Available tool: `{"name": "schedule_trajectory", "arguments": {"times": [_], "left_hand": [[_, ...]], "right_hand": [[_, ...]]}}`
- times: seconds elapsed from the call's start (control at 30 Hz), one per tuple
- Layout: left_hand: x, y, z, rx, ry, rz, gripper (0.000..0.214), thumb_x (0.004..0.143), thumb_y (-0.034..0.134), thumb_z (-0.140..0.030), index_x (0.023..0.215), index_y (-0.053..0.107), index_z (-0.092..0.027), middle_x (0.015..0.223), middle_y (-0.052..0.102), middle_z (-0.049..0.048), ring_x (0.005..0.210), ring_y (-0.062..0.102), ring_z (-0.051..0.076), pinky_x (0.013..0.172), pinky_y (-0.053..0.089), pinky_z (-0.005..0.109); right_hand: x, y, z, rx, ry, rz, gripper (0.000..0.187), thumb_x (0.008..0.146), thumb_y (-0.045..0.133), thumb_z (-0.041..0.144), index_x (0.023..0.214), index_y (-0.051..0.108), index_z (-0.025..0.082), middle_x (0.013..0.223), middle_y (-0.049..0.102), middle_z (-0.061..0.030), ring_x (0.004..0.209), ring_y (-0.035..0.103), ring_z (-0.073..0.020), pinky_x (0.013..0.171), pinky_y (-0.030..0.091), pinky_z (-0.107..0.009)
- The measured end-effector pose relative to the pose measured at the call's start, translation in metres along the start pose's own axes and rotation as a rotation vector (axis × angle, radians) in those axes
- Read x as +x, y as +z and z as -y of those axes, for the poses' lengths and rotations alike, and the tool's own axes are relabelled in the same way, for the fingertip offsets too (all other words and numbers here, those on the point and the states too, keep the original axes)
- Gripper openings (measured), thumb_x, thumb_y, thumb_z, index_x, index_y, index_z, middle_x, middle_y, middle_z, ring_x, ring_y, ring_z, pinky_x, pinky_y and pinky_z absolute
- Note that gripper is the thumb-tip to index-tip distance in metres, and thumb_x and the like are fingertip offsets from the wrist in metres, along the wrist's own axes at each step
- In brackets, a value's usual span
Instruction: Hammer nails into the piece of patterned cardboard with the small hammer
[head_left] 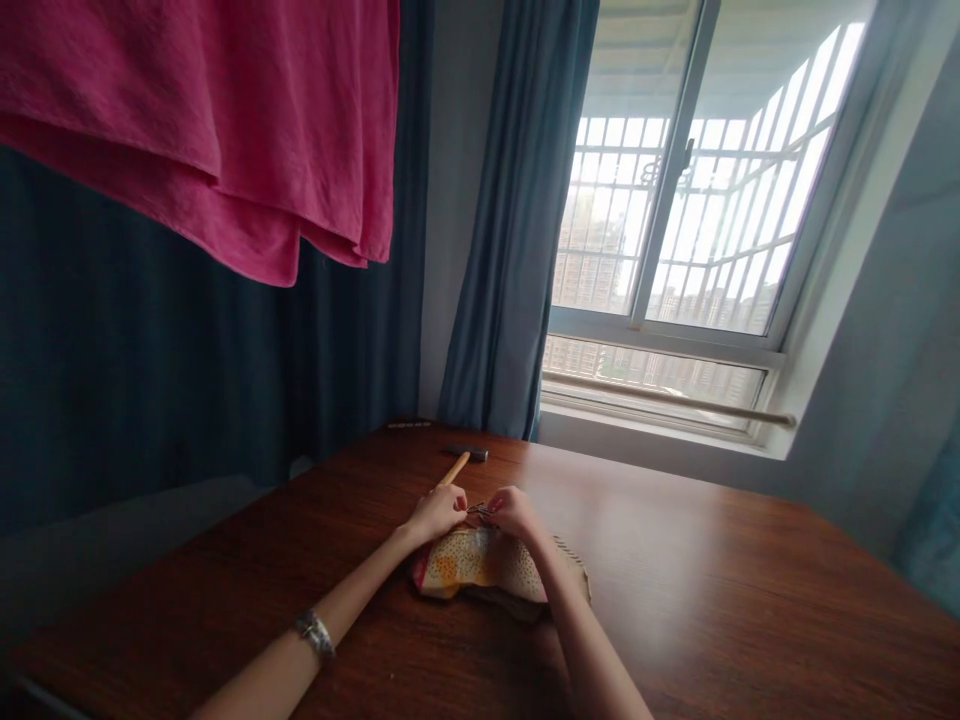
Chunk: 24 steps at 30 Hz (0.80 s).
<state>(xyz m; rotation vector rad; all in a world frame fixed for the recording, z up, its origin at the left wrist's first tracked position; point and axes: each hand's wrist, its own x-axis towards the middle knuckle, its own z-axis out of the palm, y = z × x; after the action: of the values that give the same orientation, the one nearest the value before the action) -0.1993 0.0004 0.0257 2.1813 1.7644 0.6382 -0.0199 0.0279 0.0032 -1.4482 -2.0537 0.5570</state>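
My left hand (441, 511) and my right hand (515, 512) are close together over the far edge of a patterned fabric piece (480, 562). It is cream with dark dots, an orange patch and a red left end, and lies on the brown table (660, 600). Between my fingertips are thin dark strands or small rods (478, 510), too small to name. Both hands are closed in a pinch. Just beyond my left hand lies a hammer (456, 467) with a wooden handle and dark head; the near end of its handle is hidden behind that hand.
A pink towel (300, 140) hangs at upper left before dark blue curtains (225, 370). Behind the table's far edge, a barred window (675, 220) lets in bright light, with a rail (675, 400) along its lower part. A row of small pale things (409, 425) lies at the far corner.
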Motion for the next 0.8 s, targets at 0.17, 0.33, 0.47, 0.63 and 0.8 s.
{"name": "schedule_trajectory", "arguments": {"times": [0.17,0.33,0.47,0.63,0.8], "left_hand": [[0.01,0.006,0.006,-0.264,0.084,0.042,0.026,0.063,0.052,-0.013,0.086,0.064,-0.012,0.079,0.066,0.0073,0.073,0.061,0.017,0.064,0.044,0.024],[0.01,0.005,0.003,-0.33,0.183,-0.02,0.024,0.069,0.048,-0.019,0.084,0.065,-0.012,0.084,0.066,0.0087,0.079,0.061,0.017,0.071,0.044,0.025],[0.005,-0.005,-0.001,-0.221,0.13,0.048,0.024,0.069,0.048,-0.022,0.08,0.067,-0.012,0.077,0.066,0.0074,0.072,0.06,0.018,0.065,0.041,0.025],[-0.006,-0.019,-0.008,-0.169,0.181,0.331,0.029,0.068,0.055,-0.036,0.078,0.068,-0.012,0.074,0.066,0.0072,0.07,0.059,0.019,0.058,0.038,0.024],[-0.009,-0.018,-0.01,-0.102,0.241,0.412,0.04,0.067,0.055,-0.052,0.077,0.068,-0.015,0.074,0.066,0.0046,0.069,0.057,0.018,0.058,0.037,0.023]], "right_hand": [[0.004,0.008,0.005,0.132,-0.067,-0.006,0.031,0.061,0.067,0.025,0.09,0.066,0.017,0.081,0.069,-0.0024,0.069,0.062,-0.0141,0.055,0.044,-0.02],[-0.008,-0.005,-0.005,0.159,-0.093,-0.06,0.023,0.07,0.056,0.02,0.091,0.065,0.015,0.089,0.067,-0.0053,0.076,0.061,-0.0148,0.064,0.047,-0.023],[-0.031,-0.03,-0.015,0.091,-0.143,-0.035,0.03,0.064,0.065,0.032,0.09,0.066,0.018,0.09,0.066,-0.0043,0.079,0.059,-0.0167,0.07,0.045,-0.026],[-0.061,-0.052,-0.013,-0.141,-0.157,0.166,0.058,0.056,0.067,0.055,0.103,0.063,0.022,0.093,0.064,-0.0055,0.075,0.058,-0.0173,0.064,0.043,-0.026],[-0.074,-0.055,-0.002,-0.317,-0.167,0.198,0.045,0.061,0.061,0.059,0.09,0.067,0.025,0.091,0.063,-0.0052,0.078,0.058,-0.019,0.064,0.042,-0.026]]}}
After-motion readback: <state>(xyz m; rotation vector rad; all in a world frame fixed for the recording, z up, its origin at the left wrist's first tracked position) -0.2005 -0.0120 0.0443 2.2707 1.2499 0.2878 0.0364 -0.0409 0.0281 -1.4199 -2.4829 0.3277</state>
